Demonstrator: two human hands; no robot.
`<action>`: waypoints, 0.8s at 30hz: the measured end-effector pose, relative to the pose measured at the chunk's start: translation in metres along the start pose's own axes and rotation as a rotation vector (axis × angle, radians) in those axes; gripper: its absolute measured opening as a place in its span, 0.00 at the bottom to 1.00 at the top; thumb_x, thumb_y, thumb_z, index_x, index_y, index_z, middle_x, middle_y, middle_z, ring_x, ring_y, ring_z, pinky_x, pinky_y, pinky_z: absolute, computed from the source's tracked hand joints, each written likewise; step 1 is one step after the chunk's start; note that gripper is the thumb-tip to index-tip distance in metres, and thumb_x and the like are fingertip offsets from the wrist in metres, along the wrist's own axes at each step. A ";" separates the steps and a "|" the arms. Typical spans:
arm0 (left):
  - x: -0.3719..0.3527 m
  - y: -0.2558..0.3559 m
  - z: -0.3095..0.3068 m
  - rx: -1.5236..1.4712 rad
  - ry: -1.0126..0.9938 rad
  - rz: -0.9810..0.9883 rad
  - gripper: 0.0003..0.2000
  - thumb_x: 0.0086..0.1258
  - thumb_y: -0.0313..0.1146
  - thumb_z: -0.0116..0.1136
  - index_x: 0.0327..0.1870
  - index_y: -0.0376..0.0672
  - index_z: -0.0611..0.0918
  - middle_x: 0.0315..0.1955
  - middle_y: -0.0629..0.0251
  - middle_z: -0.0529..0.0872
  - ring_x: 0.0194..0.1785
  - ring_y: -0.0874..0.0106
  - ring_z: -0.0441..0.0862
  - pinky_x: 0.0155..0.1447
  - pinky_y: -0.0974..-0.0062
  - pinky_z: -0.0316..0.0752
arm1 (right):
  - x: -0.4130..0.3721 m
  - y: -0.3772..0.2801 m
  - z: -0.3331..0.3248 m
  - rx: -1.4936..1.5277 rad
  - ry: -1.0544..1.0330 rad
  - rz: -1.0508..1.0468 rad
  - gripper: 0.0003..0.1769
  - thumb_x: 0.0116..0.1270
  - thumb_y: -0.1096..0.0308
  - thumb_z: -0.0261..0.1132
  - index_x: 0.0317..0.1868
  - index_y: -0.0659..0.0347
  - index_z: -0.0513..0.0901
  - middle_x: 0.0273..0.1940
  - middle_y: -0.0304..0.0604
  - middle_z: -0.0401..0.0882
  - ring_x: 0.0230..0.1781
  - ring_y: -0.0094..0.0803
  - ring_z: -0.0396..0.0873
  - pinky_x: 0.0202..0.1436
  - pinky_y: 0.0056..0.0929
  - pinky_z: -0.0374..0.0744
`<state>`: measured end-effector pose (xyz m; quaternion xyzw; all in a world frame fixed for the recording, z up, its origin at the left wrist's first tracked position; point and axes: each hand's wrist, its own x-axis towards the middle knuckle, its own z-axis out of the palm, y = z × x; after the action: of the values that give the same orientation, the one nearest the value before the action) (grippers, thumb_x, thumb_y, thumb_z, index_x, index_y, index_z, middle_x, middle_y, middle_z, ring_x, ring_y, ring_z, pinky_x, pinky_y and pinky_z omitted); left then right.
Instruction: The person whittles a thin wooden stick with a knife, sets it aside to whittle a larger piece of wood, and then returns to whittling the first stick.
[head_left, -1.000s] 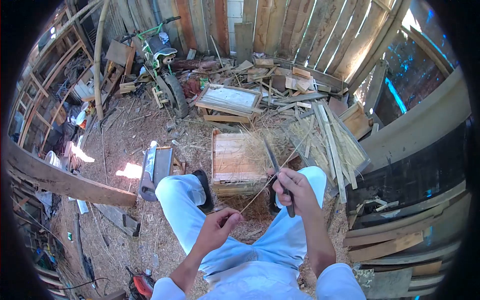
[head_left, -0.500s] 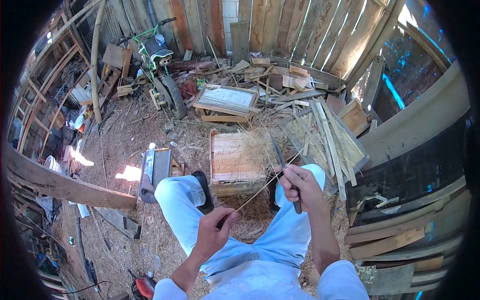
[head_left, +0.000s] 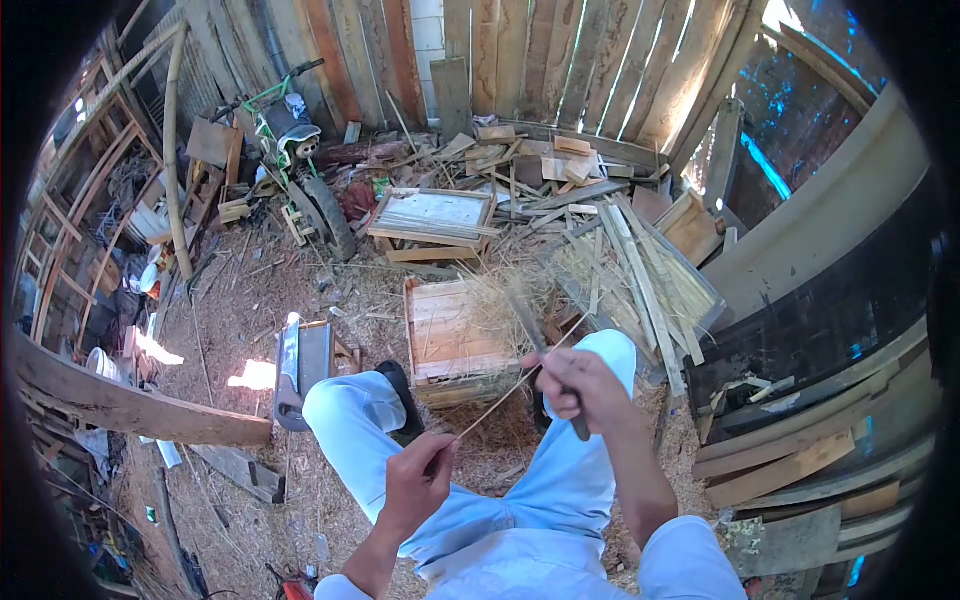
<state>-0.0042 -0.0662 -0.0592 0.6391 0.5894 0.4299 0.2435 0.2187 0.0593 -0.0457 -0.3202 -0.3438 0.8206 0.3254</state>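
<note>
A knife with a dark blade is gripped in my right hand, its blade pointing up and away to the left and slightly blurred. A thin straw-coloured strip runs diagonally from my left hand up to my right hand, passes by the knife and sticks out beyond it. My left fingers are closed on the strip's lower end. Both hands are above my lap, between my knees. In front of them stands a wooden box with fine shavings heaped over its right side.
A hand saw lies on a small dark-topped stool left of my knee. Scrap wood, a framed panel and a small motorbike stand ahead. A wooden beam crosses at left; planks are stacked at right.
The view has shifted a little to the right. The knife blade has tilted further left and is now blurred. Both hands keep their hold on the knife and the strip.
</note>
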 end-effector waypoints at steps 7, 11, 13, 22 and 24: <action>0.006 0.002 0.007 0.206 0.064 0.160 0.06 0.59 0.22 0.62 0.36 0.41 0.81 0.24 0.63 0.80 0.21 0.67 0.77 0.24 0.73 0.71 | -0.004 0.029 0.038 -0.078 -0.203 0.151 0.17 0.73 0.65 0.53 0.54 0.70 0.74 0.25 0.33 0.70 0.16 0.13 0.60 0.16 0.12 0.58; 0.008 0.002 0.002 0.244 0.087 0.250 0.06 0.58 0.23 0.63 0.36 0.41 0.82 0.23 0.64 0.80 0.22 0.67 0.78 0.24 0.73 0.71 | -0.004 0.011 0.024 -0.079 -0.200 0.123 0.16 0.72 0.66 0.55 0.52 0.72 0.76 0.26 0.33 0.72 0.17 0.14 0.62 0.16 0.14 0.58; 0.009 0.002 -0.001 0.255 0.045 0.235 0.06 0.58 0.23 0.63 0.36 0.41 0.82 0.23 0.64 0.81 0.22 0.67 0.79 0.24 0.74 0.72 | -0.005 0.008 0.024 -0.130 -0.156 0.112 0.16 0.72 0.66 0.54 0.51 0.71 0.76 0.25 0.32 0.71 0.16 0.13 0.61 0.16 0.12 0.58; 0.011 -0.011 -0.012 0.293 0.112 0.246 0.06 0.57 0.21 0.63 0.35 0.40 0.82 0.22 0.63 0.80 0.22 0.67 0.78 0.25 0.73 0.72 | 0.003 -0.013 -0.010 -0.057 0.063 -0.122 0.16 0.72 0.62 0.54 0.49 0.67 0.76 0.24 0.32 0.69 0.15 0.13 0.59 0.15 0.13 0.59; 0.019 -0.004 -0.005 0.295 0.103 0.265 0.06 0.57 0.21 0.63 0.35 0.39 0.82 0.22 0.62 0.80 0.21 0.68 0.78 0.25 0.74 0.72 | 0.004 0.012 0.013 -0.122 -0.078 0.013 0.17 0.72 0.62 0.54 0.53 0.66 0.76 0.25 0.32 0.71 0.15 0.13 0.60 0.15 0.14 0.59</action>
<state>-0.0112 -0.0484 -0.0549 0.7168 0.5686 0.3993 0.0581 0.2031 0.0510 -0.0494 -0.3096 -0.4035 0.8120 0.2864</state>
